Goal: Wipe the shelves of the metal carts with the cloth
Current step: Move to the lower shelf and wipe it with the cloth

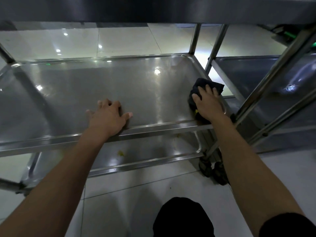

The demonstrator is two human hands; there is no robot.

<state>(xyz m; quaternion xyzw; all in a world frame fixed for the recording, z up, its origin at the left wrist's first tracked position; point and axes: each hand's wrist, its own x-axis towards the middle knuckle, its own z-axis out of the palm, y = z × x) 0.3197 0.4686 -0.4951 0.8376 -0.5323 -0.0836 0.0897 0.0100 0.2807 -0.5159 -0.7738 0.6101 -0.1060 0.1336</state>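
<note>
Two hands are engaged: the right hand (207, 103) presses the black cloth (207, 87) flat onto the middle shelf (102, 82), the left hand (109, 115) is spread bare; a leftward sweep is probably needed.

Both bare forearms extend forward, well apart. Left hand (109, 117): palm down, fingers spread and slightly bent, thumb out to the side, holding nothing. Right hand (207, 102): palm down, fingers straight, pressing flat on the cloth (211, 84) beneath it.
</note>
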